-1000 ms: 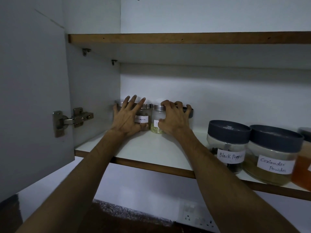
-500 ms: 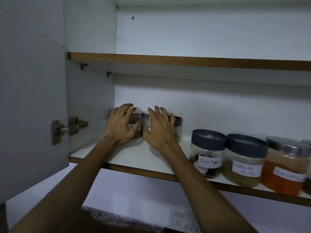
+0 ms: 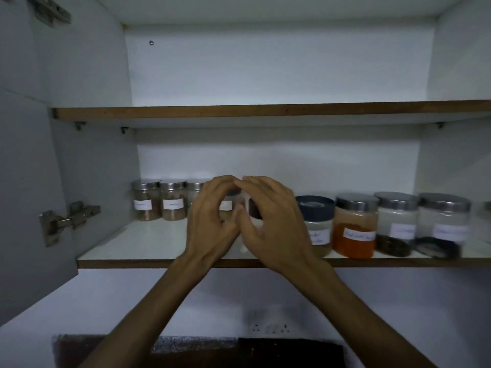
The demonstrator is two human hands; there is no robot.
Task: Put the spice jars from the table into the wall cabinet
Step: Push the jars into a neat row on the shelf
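Spice jars (image 3: 171,201): row at the back left of the lower cabinet shelf (image 3: 148,248). Head view: left hand (image 3: 210,221) and right hand (image 3: 268,224), fingers curled, cup a half-hidden jar (image 3: 230,205); whether they grip it, cannot tell. Advice: slide it back level beside the row, no knocking.

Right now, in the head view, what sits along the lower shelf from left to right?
Door hinge → two small steel-lidded jars → left hand → right hand → dark-lidded jar → orange spice jar → two pale steel-lidded jars.
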